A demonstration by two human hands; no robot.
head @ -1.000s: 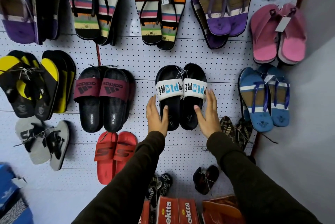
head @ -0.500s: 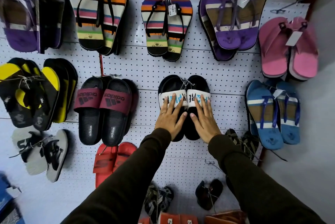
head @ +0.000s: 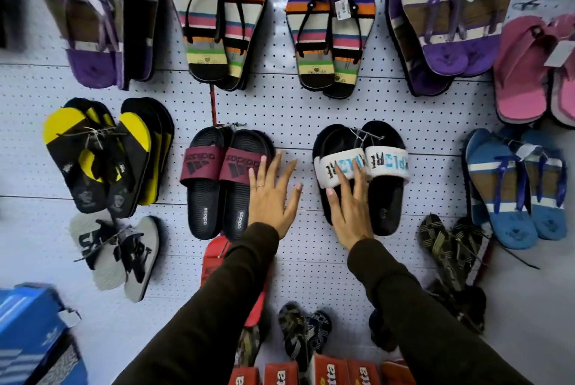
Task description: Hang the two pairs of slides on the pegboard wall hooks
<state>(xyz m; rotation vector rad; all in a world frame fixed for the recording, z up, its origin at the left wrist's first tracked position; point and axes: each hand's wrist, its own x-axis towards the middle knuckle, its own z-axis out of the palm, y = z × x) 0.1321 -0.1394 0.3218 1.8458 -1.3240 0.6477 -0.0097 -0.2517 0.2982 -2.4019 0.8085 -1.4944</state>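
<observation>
Pegboard wall: both slide pairs hang from hooks.
Left hand splayed, empty, beside maroon-strap slides; right hand flat, fingers spread, on white-strap slides at 3 o'clock. Likely light, flexible foam; grip by strap.

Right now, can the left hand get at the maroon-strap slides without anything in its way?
Probably yes. The left hand lies open and flat beside the maroon-strap slides, fingertips overlapping the nearer one's edge. Nothing sits between them; the right hand is on the white-strap slides.

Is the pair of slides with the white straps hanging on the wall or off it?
On it: the white-strap slides hang against the pegboard, the right hand flat on the left slide.
</observation>
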